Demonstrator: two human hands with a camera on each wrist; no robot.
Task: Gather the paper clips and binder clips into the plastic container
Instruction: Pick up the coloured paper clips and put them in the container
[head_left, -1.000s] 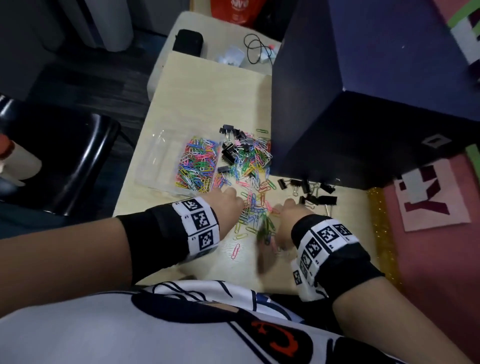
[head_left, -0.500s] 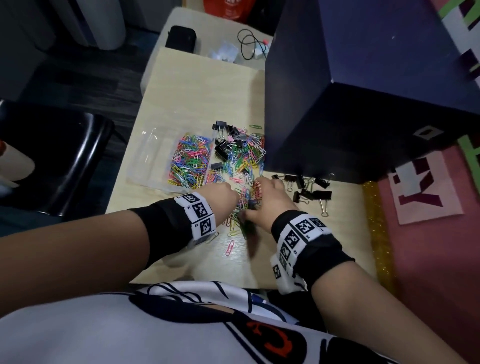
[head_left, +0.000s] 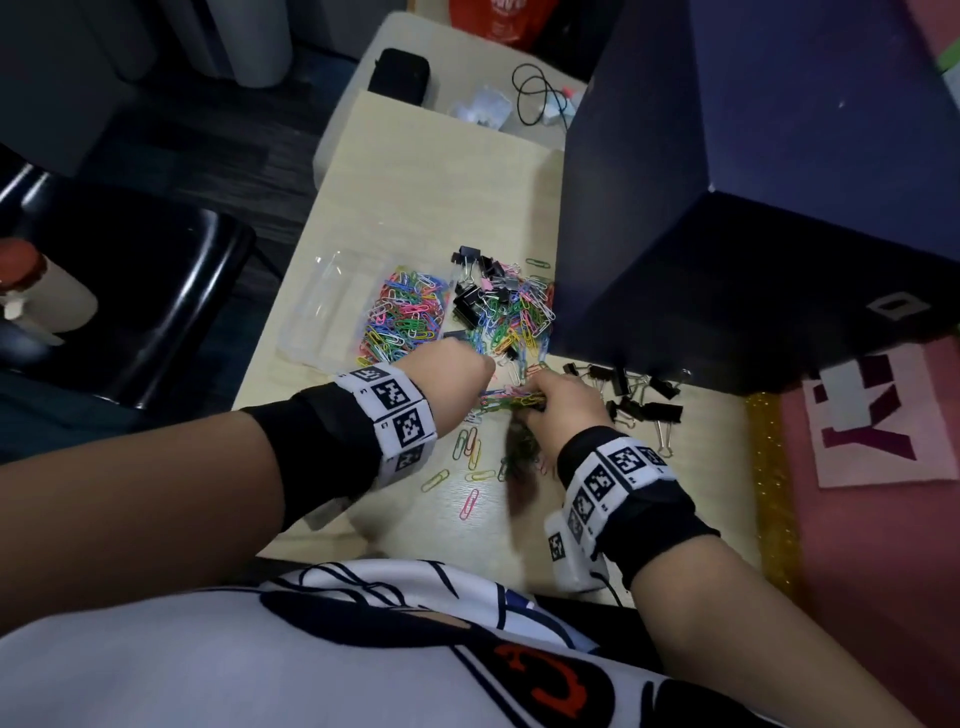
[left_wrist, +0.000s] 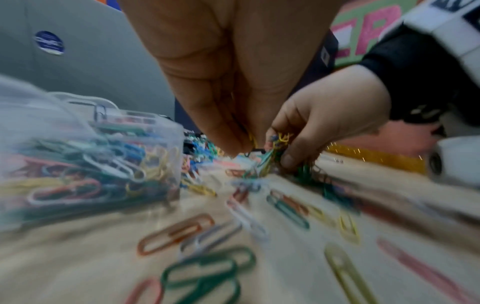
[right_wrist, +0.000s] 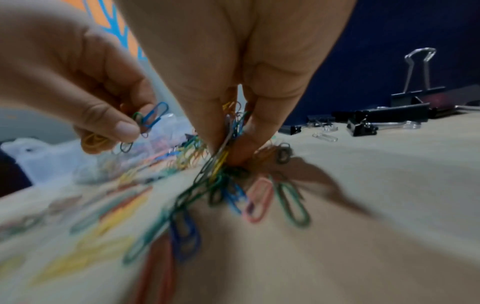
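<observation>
Right hand (right_wrist: 233, 86) pinching tangled bunch of colourful wire paper clips (right_wrist: 223, 164) at frame centre; left hand (right_wrist: 85, 92) gripping few too. Clear plastic container (head_left: 332, 312) sitting centre-left, glossy black binder clips (head_left: 639, 395) lying right.

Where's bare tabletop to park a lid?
Free: the table beyond the plastic container, up to its far edge, and the near-right corner between the right hand and the gold strip. Crowded: paper clips by the dark box, binder clips at its foot.
</observation>
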